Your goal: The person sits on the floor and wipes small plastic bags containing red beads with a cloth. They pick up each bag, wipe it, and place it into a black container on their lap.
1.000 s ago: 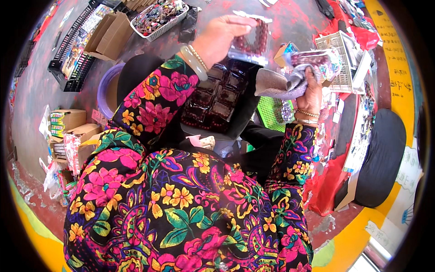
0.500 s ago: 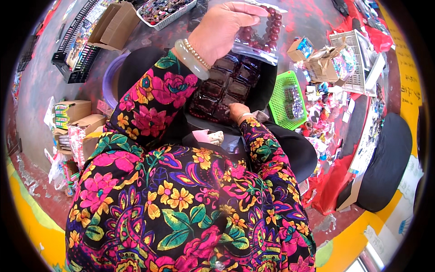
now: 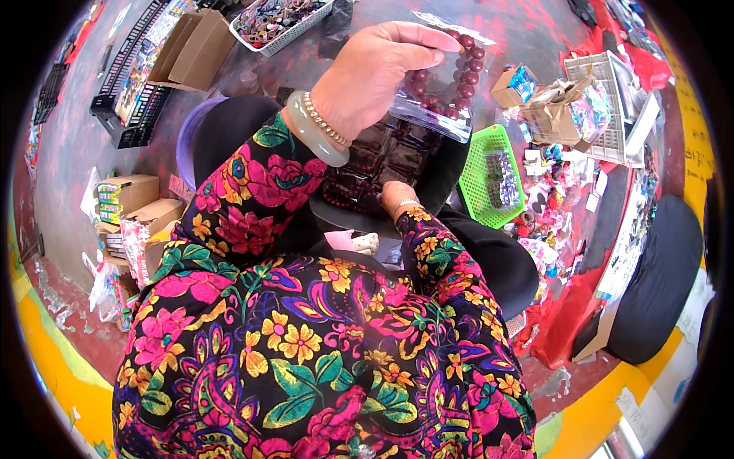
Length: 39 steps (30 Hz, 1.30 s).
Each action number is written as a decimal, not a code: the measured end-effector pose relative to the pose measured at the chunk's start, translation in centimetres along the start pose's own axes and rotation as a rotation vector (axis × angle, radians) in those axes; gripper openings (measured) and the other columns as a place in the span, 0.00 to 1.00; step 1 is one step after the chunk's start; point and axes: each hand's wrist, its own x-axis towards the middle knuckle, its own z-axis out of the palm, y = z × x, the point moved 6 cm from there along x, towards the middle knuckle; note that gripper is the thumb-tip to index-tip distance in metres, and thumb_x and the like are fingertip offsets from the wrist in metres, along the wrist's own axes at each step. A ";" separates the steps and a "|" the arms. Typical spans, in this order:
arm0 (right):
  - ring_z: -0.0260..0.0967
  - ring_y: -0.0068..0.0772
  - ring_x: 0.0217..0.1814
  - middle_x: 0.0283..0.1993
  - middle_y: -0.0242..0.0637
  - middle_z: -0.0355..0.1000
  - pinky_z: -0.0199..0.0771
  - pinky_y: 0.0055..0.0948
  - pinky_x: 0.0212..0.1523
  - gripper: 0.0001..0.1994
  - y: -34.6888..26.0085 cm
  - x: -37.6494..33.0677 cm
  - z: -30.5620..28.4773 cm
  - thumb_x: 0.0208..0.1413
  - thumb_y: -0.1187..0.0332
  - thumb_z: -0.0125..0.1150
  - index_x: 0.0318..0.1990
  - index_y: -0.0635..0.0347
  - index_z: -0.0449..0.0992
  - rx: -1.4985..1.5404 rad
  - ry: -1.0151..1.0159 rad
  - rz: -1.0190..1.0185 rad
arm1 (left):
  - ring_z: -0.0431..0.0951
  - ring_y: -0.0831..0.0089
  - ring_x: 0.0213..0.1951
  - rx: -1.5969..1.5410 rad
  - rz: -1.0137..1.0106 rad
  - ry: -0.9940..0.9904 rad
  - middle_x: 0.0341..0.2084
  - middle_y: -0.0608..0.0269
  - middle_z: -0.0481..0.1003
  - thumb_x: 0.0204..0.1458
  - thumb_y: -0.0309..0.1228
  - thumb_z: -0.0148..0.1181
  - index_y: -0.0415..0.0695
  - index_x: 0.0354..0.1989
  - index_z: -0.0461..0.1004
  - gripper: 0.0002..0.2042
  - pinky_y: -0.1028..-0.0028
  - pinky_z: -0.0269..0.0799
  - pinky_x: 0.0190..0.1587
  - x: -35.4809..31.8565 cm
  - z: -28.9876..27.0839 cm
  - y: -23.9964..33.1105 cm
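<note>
My left hand (image 3: 367, 76) is raised, thumb and fingers pinching the top of a clear plastic bag (image 3: 428, 65). Inside the bag hangs a loop of dark red beads, a bead bracelet (image 3: 468, 80). Below it, a black tub (image 3: 451, 164) sits between my knees, filled with rows of small clear packets (image 3: 401, 161) of dark red beads. At the tub's near side my right hand (image 3: 397, 194) reaches down with fingers curled among dark beads. Whatever those fingertips hold is hidden.
A green plastic basket (image 3: 472, 172) with packets stands right of the tub. Cardboard boxes (image 3: 195, 50) and a black crate (image 3: 118, 126) lie far left. A white basket (image 3: 269, 40) of cords is ahead. Loose goods cover the floor at right, beside a black cushion (image 3: 659, 283).
My left hand has moved slightly nearer and lower with the bagged bracelet, which now hangs more upright. My right hand stays at the tub's near side. The view has shifted a little.
</note>
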 end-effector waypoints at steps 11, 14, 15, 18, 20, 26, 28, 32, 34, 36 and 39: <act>0.68 0.27 0.34 0.29 0.31 0.70 0.68 0.27 0.37 0.05 6.6 -7.5 -22.1 0.51 0.75 0.50 0.35 0.63 0.70 0.858 0.224 -0.475 | 0.71 0.65 0.46 -0.093 0.125 0.075 0.47 0.51 0.65 0.49 0.19 0.53 0.38 0.65 0.38 0.37 0.72 0.68 0.49 0.4 -0.2 2.2; 0.68 0.24 0.39 0.35 0.33 0.71 0.67 0.23 0.41 0.10 7.6 -15.4 -28.8 0.51 0.77 0.54 0.42 0.62 0.71 0.879 0.707 -0.523 | 0.72 0.70 0.43 -0.203 0.030 0.050 0.44 0.55 0.69 0.48 0.19 0.55 0.35 0.59 0.53 0.28 0.73 0.69 0.47 0.9 -0.6 0.6; 0.68 0.24 0.40 0.38 0.35 0.71 0.67 0.22 0.42 0.12 8.5 -16.8 -29.7 0.51 0.76 0.54 0.45 0.61 0.71 1.051 0.748 -0.535 | 0.73 0.72 0.42 -0.257 -0.032 -0.021 0.42 0.57 0.72 0.48 0.19 0.55 0.34 0.55 0.60 0.24 0.73 0.69 0.46 1.2 -0.3 0.1; 0.69 0.31 0.44 0.43 0.38 0.71 0.69 0.30 0.46 0.14 9.6 -20.2 -30.3 0.55 0.70 0.53 0.48 0.66 0.69 1.571 0.679 -0.710 | 0.75 0.74 0.37 -0.343 -0.196 -0.038 0.35 0.62 0.75 0.48 0.21 0.56 0.38 0.43 0.70 0.12 0.73 0.70 0.45 1.1 0.4 -1.7; 0.69 0.38 0.47 0.46 0.41 0.71 0.68 0.39 0.50 0.17 10.3 -20.2 -30.5 0.58 0.62 0.52 0.49 0.64 0.68 1.788 0.660 -0.907 | 0.75 0.74 0.37 -0.359 -0.237 -0.043 0.35 0.62 0.75 0.49 0.23 0.57 0.40 0.43 0.70 0.11 0.72 0.71 0.44 0.9 0.8 -1.9; 0.60 0.43 0.57 0.56 0.40 0.63 0.61 0.47 0.56 0.28 8.1 -21.1 -31.1 0.55 0.46 0.49 0.57 0.55 0.61 2.136 0.694 -1.158 | 0.75 0.74 0.38 -0.332 -0.120 0.047 0.35 0.65 0.74 0.50 0.25 0.58 0.42 0.42 0.69 0.11 0.69 0.72 0.43 1.4 1.4 -2.5; 0.57 0.45 0.61 0.60 0.41 0.59 0.58 0.49 0.59 0.34 6.8 -21.6 -31.1 0.51 0.42 0.51 0.59 0.55 0.59 2.120 0.778 -1.105 | 0.75 0.75 0.39 -0.253 -0.098 0.066 0.36 0.65 0.73 0.49 0.25 0.59 0.42 0.42 0.69 0.11 0.70 0.72 0.43 1.5 1.4 -2.5; 0.49 0.43 0.65 0.63 0.44 0.53 0.46 0.44 0.63 0.30 -0.4 -21.4 -30.6 0.56 0.51 0.45 0.62 0.58 0.55 0.519 1.153 -0.808 | 0.74 0.74 0.43 -0.363 -0.094 -0.018 0.42 0.63 0.73 0.52 0.26 0.56 0.42 0.47 0.68 0.14 0.71 0.71 0.46 1.5 2.3 -4.0; 0.43 0.48 0.70 0.66 0.48 0.49 0.37 0.44 0.67 0.29 -3.7 -22.1 -29.6 0.55 0.59 0.46 0.63 0.60 0.54 0.066 1.286 -0.720 | 0.72 0.72 0.47 -0.602 -0.190 -0.099 0.46 0.62 0.71 0.55 0.28 0.51 0.42 0.52 0.65 0.16 0.70 0.69 0.50 1.4 2.4 -4.8; 0.41 0.51 0.70 0.66 0.49 0.49 0.35 0.44 0.67 0.30 -3.6 -22.9 -29.4 0.52 0.61 0.48 0.63 0.61 0.54 0.140 1.293 -0.688 | 0.71 0.72 0.48 -0.559 -0.185 -0.198 0.48 0.61 0.70 0.56 0.27 0.50 0.41 0.54 0.64 0.17 0.70 0.68 0.51 1.4 3.1 -4.4; 0.42 0.53 0.69 0.66 0.49 0.50 0.37 0.45 0.67 0.30 -2.9 -22.9 -30.0 0.51 0.63 0.49 0.63 0.61 0.54 0.227 1.306 -0.697 | 0.71 0.73 0.48 -0.493 -0.181 -0.272 0.49 0.62 0.68 0.54 0.25 0.52 0.41 0.56 0.61 0.19 0.70 0.67 0.51 0.9 3.4 -4.1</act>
